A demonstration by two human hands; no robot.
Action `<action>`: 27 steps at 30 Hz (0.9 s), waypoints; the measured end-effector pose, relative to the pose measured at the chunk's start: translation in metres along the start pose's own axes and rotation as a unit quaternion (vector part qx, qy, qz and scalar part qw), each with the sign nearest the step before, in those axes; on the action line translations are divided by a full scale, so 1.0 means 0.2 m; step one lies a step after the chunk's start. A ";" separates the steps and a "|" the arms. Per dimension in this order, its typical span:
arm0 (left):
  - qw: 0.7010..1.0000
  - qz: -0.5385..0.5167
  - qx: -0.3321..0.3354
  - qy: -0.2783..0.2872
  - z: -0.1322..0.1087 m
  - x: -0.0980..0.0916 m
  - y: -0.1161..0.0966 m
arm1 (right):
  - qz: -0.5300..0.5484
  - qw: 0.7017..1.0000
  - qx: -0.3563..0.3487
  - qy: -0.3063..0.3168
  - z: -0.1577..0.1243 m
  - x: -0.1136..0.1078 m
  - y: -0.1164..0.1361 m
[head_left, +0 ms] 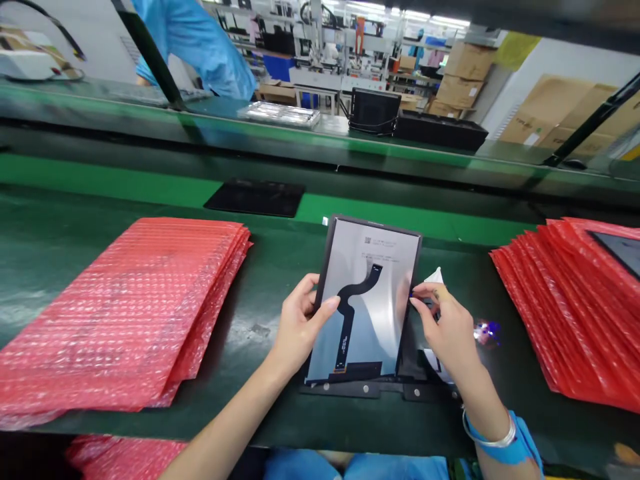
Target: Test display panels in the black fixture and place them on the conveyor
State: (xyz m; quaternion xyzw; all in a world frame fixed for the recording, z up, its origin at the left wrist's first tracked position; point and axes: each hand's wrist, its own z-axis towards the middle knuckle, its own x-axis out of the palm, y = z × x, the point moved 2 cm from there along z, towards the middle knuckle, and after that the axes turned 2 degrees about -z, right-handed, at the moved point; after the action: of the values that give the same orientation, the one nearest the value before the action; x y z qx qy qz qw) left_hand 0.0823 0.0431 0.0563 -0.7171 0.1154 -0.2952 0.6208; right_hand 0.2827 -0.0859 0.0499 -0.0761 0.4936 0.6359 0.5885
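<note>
A tablet display panel [383, 320] with a silvery back and a curved black flex cable [347, 310] is tilted up over a black plate [367, 389] on the bench. My left hand [300, 327] grips its left edge, thumb on the back by the cable, fingers partly hidden behind. At the right edge, my right hand [447, 327] is closed in a pinch, thumb and fingertips meeting at the rim. Below that hand, a white and black piece [437, 365] lies partly covered.
Red bubble-wrap sleeves [125, 307] are stacked at left, and more red sleeves [565, 300] at right with a dark panel [620, 250] on top. A black flat panel [256, 197] lies at the back. Beyond the glass ledge stands a person in a blue sleeve [200, 47].
</note>
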 end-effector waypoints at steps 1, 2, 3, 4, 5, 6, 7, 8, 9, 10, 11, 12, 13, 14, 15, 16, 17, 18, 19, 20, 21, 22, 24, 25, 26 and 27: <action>1.000 0.004 -0.001 0.005 0.00 0.00 0.00 | -0.002 1.000 -0.008 0.000 0.00 0.00 0.00; 1.000 0.006 -0.001 0.006 0.00 -0.01 0.00 | -0.006 1.000 -0.016 -0.001 -0.01 0.00 0.00; 1.000 0.005 0.000 0.007 -0.01 -0.01 0.00 | -0.012 1.000 -0.023 -0.002 -0.02 0.00 0.01; 1.000 -0.001 -0.001 0.009 -0.02 0.00 -0.01 | -0.022 0.999 -0.030 -0.004 -0.03 0.00 0.01; 1.000 -0.010 -0.001 0.011 -0.03 0.00 -0.01 | -0.035 0.999 -0.034 -0.006 -0.04 -0.01 0.01; 1.000 -0.019 -0.003 0.014 -0.04 0.00 -0.02 | -0.048 0.998 -0.038 -0.007 -0.05 -0.01 0.01; 1.000 -0.025 -0.004 0.016 -0.05 0.01 -0.02 | -0.061 0.997 -0.041 -0.007 -0.06 -0.01 0.00; 0.999 -0.028 -0.005 0.016 -0.06 0.02 -0.03 | -0.072 0.996 -0.045 -0.006 -0.07 -0.01 -0.01; 0.999 -0.029 -0.005 0.014 -0.07 0.02 -0.03 | -0.081 0.995 -0.051 -0.007 -0.07 -0.01 -0.03; 1.000 -0.028 -0.004 0.009 -0.08 0.02 -0.03 | -0.088 0.994 -0.061 -0.007 -0.07 -0.01 -0.06; 1.000 -0.027 -0.001 0.004 -0.08 0.02 -0.03 | -0.090 0.993 -0.078 -0.005 -0.07 -0.01 -0.09; 1.000 -0.030 0.000 -0.001 -0.09 0.02 -0.03 | -0.088 0.991 -0.097 -0.001 -0.06 0.00 -0.12; 0.999 -0.036 0.001 -0.005 -0.09 0.02 -0.02 | -0.084 0.990 -0.114 0.006 -0.06 0.00 -0.16; 0.999 -0.044 0.001 -0.010 -0.09 0.02 -0.02 | -0.079 0.989 -0.127 0.015 -0.05 0.01 -0.20; 0.998 -0.054 -0.001 -0.013 -0.09 0.02 -0.01 | -0.075 0.988 -0.135 0.025 -0.05 0.01 -0.23; 0.998 -0.066 -0.004 -0.017 -0.09 0.03 0.00 | -0.074 0.988 -0.133 0.028 -0.05 0.02 -0.26; 0.997 -0.079 -0.005 -0.024 -0.09 0.03 0.01 | -0.075 0.989 -0.124 0.024 -0.05 0.02 -0.28; 0.995 -0.094 -0.006 -0.033 -0.08 0.03 0.01 | -0.075 0.991 -0.111 0.017 -0.05 0.02 -0.28; 0.993 -0.107 -0.004 -0.043 -0.08 0.03 0.01 | -0.072 0.993 -0.096 0.007 -0.06 0.01 -0.27; 0.991 -0.120 -0.001 -0.054 -0.07 0.03 0.01 | -0.059 0.995 -0.078 -0.002 -0.07 0.00 -0.24; 0.989 -0.132 0.002 -0.068 -0.07 0.03 0.00 | -0.030 0.998 -0.054 -0.012 -0.07 -0.01 -0.19; 0.986 -0.143 0.005 -0.081 -0.07 0.03 -0.01 | 0.010 0.999 -0.027 -0.024 -0.08 -0.03 -0.15; 0.982 -0.162 0.007 -0.098 -0.05 0.02 -0.04 | 0.142 0.987 0.039 -0.068 -0.06 -0.09 -0.06; 0.979 -0.173 0.006 -0.106 -0.04 0.01 -0.06 | 0.200 0.974 0.063 -0.089 -0.04 -0.12 -0.04; 0.977 -0.184 0.002 -0.107 -0.02 0.00 -0.08 | 0.243 0.961 0.089 -0.099 -0.02 -0.16 -0.03; 0.975 -0.194 -0.006 -0.111 0.00 -0.02 -0.10 | 0.265 0.952 0.118 -0.096 0.00 -0.19 -0.05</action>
State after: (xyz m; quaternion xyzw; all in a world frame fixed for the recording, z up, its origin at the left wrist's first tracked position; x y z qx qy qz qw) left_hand 0.0764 0.0491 0.0738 -0.7578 -0.0940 -0.3283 0.5560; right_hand 0.3026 -0.1143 0.0696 0.1891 0.5084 0.7103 0.4486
